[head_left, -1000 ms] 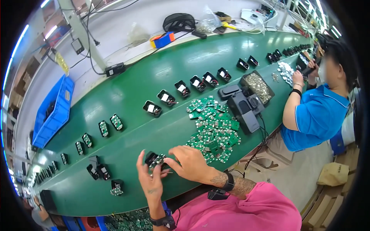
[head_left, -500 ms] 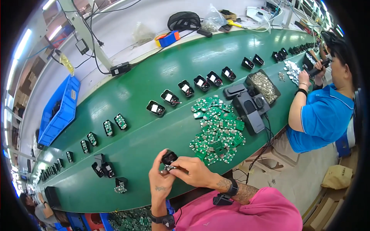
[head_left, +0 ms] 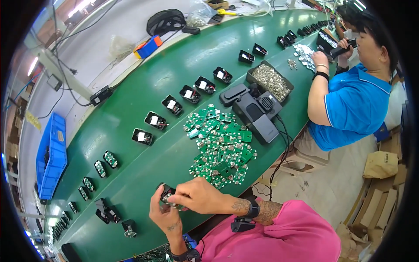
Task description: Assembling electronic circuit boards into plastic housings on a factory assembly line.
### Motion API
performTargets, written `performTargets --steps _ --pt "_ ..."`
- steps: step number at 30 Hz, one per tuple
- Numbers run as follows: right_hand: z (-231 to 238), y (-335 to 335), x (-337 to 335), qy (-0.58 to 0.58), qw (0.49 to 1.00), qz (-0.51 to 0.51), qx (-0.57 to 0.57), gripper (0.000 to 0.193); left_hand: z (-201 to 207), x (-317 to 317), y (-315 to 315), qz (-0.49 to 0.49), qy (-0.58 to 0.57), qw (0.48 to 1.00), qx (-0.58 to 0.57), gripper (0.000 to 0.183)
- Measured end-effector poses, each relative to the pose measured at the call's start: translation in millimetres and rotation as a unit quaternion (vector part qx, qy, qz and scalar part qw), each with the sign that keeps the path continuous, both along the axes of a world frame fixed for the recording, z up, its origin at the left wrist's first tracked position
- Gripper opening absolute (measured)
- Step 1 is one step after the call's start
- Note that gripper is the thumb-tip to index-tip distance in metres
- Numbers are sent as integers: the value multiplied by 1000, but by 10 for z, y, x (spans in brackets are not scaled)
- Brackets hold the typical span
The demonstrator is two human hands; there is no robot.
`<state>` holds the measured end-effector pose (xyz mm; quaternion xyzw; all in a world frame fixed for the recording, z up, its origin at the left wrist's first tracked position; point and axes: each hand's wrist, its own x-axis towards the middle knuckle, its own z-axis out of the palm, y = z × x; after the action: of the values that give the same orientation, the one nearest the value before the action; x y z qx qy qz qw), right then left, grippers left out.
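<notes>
My left hand (head_left: pixel 165 218) is closed around a small black plastic housing (head_left: pixel 162 188), raised above the near edge of the green work surface. The right hand (head_left: pixel 201 195) reaches across from the right, its fingers pressed together on a small circuit board (head_left: pixel 166 197) at the housing's opening. Those fingers partly cover the board, so how far it sits inside cannot be seen. Just to the right lies a heap of green circuit boards (head_left: pixel 222 150). Left of my hands stands a housing with a board hanging out (head_left: pixel 129 228), near a cluster of black housings (head_left: pixel 107 212).
A line of open black housings (head_left: pixel 190 94) runs along the surface. Beyond the heap are a black device (head_left: pixel 257 115) and a tray of small metal parts (head_left: pixel 270 81). A blue crate (head_left: pixel 53 157) stands far left. A co-worker in blue (head_left: pixel 353 105) sits at right, holding a dark tool.
The view has swung right, so the surface and its contents appear further left. Both hands stay on the housing and board, and the right fingers now press over the board.
</notes>
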<state>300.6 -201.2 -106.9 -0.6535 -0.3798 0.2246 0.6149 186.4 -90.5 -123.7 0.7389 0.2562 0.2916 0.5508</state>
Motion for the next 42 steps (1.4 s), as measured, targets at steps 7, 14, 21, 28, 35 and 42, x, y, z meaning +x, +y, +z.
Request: performTargets --steps 7,14,21,28,35,42 --pt "-125 -126 149 -112 994 -7 11 26 -112 119 3 -17 49 997 57 52" --pt "-147 -6 371 -198 979 -40 -4 23 158 324 -16 28 35 999 0 55" --pt "1 -49 457 -107 988 -94 -64 19 204 421 -23 -52 22 982 -181 38" --pt "17 203 146 -30 997 1 -76 47 210 174 94 -34 -12 969 -244 41" --pt "-83 362 -115 -17 997 14 -73 49 213 -31 200 -23 -15 974 -227 41" --pt "53 416 -259 -139 980 -68 -127 26 139 -128 286 32 -72 965 -250 42"
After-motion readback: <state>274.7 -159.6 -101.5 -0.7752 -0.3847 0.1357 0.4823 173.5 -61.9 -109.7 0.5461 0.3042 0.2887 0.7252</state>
